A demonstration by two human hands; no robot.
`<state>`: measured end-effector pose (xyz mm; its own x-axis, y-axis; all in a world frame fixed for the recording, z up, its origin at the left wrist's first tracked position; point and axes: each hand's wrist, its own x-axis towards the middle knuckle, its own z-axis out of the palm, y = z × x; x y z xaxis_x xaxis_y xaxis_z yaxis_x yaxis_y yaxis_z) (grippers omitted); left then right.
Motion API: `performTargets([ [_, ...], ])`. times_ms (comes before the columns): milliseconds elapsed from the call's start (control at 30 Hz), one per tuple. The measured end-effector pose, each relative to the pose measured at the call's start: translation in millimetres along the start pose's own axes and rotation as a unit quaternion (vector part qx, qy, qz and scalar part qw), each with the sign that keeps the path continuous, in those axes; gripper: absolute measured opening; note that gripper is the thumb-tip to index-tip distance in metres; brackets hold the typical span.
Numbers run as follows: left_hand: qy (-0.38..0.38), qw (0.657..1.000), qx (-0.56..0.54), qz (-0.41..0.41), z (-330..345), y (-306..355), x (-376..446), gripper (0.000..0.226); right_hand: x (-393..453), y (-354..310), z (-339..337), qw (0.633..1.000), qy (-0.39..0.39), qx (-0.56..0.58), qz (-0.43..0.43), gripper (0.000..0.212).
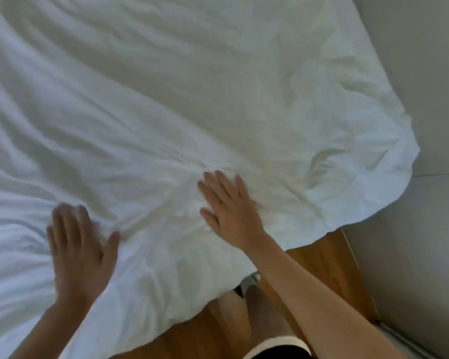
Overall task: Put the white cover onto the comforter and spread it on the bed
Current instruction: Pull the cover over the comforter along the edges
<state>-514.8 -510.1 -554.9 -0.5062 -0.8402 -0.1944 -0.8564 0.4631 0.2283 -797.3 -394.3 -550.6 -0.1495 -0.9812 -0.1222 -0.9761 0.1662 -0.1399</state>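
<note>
I find the rumpled white fabric cover, comforter inside by my judgement (179,104), lying over the bed and filling the view from nine o'clock round to three, its rounded corner (389,161) overhanging the wooden floor (329,257) at three o'clock. Both grips are flat and hold nothing: the left hand (78,244) presses the cloth at eight o'clock, slightly blurred; the right hand (228,211) presses it near centre. The creases run from ten o'clock toward four, ending at that corner. The right hand is nearer it, so I judge the smoothing stroke falls to that hand.
</note>
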Motion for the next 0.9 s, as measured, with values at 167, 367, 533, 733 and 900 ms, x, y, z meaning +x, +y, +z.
performTargets([
  [167, -0.046, 0.972, 0.017, 0.232, 29.8, 141.1, -20.6, 0.074, -68.1, 159.7, -35.9, 0.993, -0.094, -0.058, -0.046, 0.072],
  [367, 0.030, 0.997, -0.016, 0.070, 29.9, 213.9, -15.9, 0.057, -113.3, 276.2, -59.2, 0.979, -0.156, -0.107, -0.070, 0.078],
  [533, 0.064, 0.992, -0.035, 0.104, 22.8, 218.0, -3.5, 0.023, -93.8, 312.6, -61.3, 0.985, -0.010, -0.141, -0.096, 0.047],
  [733, 0.035, 0.987, -0.132, 0.089, 16.3, 284.6, -44.7, 0.026, -85.7, 337.4, -89.4, 0.982, -0.061, -0.112, -0.140, 0.056],
  [900, -0.001, 0.976, -0.176, 0.128, 23.5, 347.2, -68.0, 0.025, -136.6, 434.1, -120.2, 0.949, -0.217, -0.227, -0.003, 0.083],
])
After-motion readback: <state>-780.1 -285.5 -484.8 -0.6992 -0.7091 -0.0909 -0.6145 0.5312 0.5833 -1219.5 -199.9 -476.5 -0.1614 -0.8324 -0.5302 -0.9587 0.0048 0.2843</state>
